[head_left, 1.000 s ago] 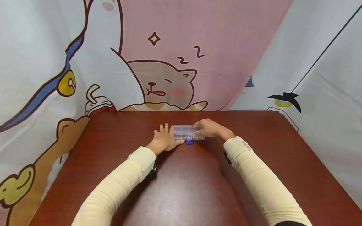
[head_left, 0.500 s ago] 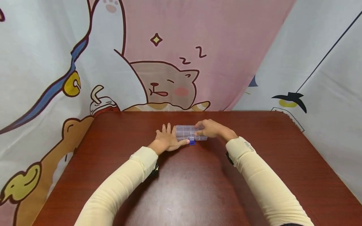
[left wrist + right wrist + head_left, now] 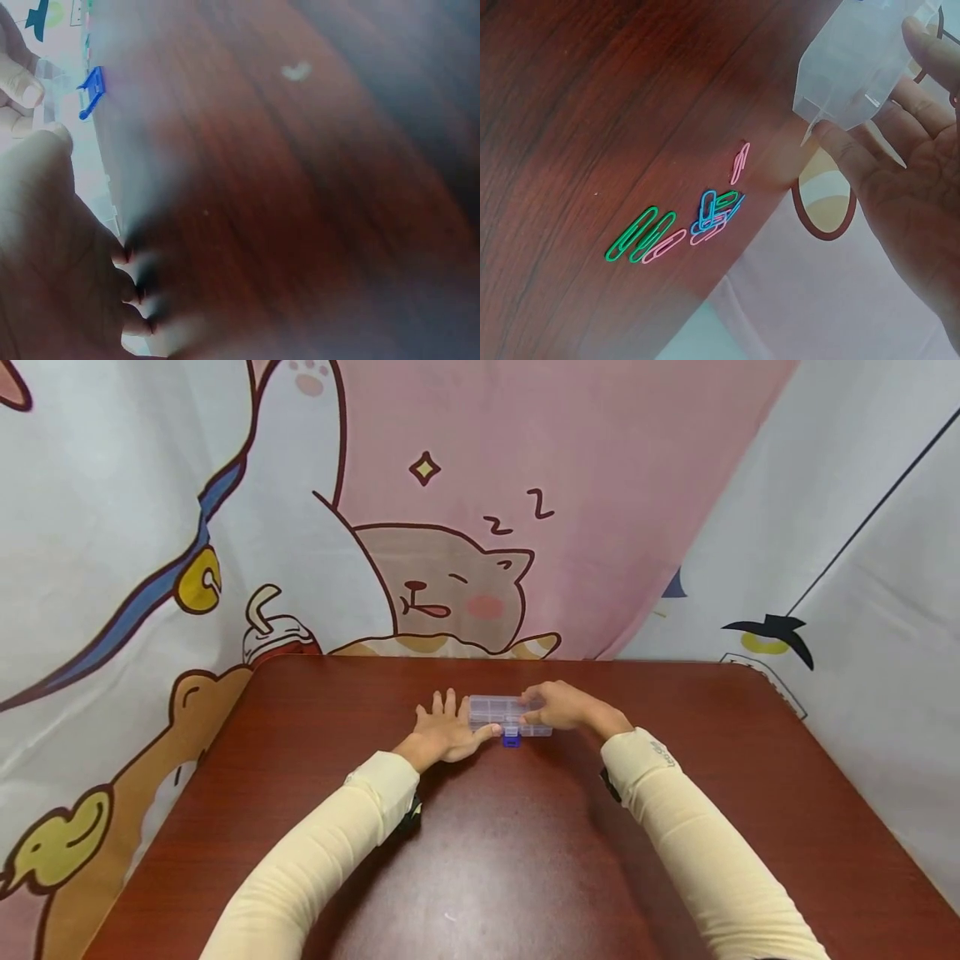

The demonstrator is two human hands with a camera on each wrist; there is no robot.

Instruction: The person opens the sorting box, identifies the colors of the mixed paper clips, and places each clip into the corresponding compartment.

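A small clear plastic box [image 3: 510,715] with little compartments sits on the dark red wooden table [image 3: 525,860], near the far edge and between the person's two hands. A blue clasp [image 3: 512,740] hangs on the side of the box that faces the person. The lid looks closed in the head view. The compartments look see-through, and it is too small to tell if anything is inside them.

The left hand [image 3: 444,733] lies flat on the table with its fingers spread and straight. Its thumb touches the left end of the box. It does not hold anything.

The right hand [image 3: 558,707] grips the right end of the box. In the right wrist view, the thumb and fingers [image 3: 847,150] curl around the clear corner of the box [image 3: 855,64].

The right wrist view also shows a small pile of paper clips [image 3: 686,225] lying loose on the table, not in the box. Some are green, some pink and some blue. They lie near the table edge, beside the box.

Behind the table hangs a cartoon cloth [image 3: 450,527] with a sleeping cat on it.
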